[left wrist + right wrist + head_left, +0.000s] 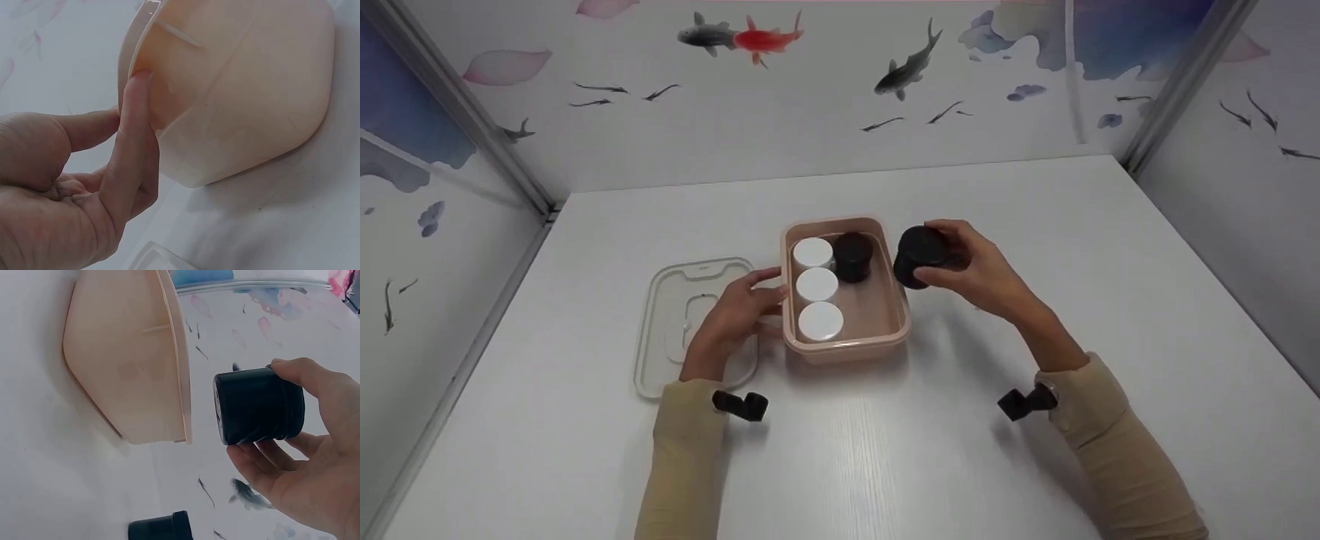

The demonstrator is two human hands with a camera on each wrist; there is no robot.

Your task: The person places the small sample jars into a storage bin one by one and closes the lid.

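A pink plastic box [847, 349] stands in the middle of the white table. My left hand [742, 307] pinches its left rim between thumb and fingers, as the left wrist view shows on the box wall [242, 95]. Inside are three white-lidded jars [817, 285] in a row along the left side and one black jar [853, 256] at the back right. Just outside the right rim, my right hand [990, 274] holds another black jar [253, 408], thumb on one side and fingers on the other, raised above the table.
A pale translucent lid [660, 322] lies flat left of the box, partly under my left forearm. One more black jar [157, 529] stands on the table in the right wrist view. Printed panels [825, 120] enclose the table at the back and sides.
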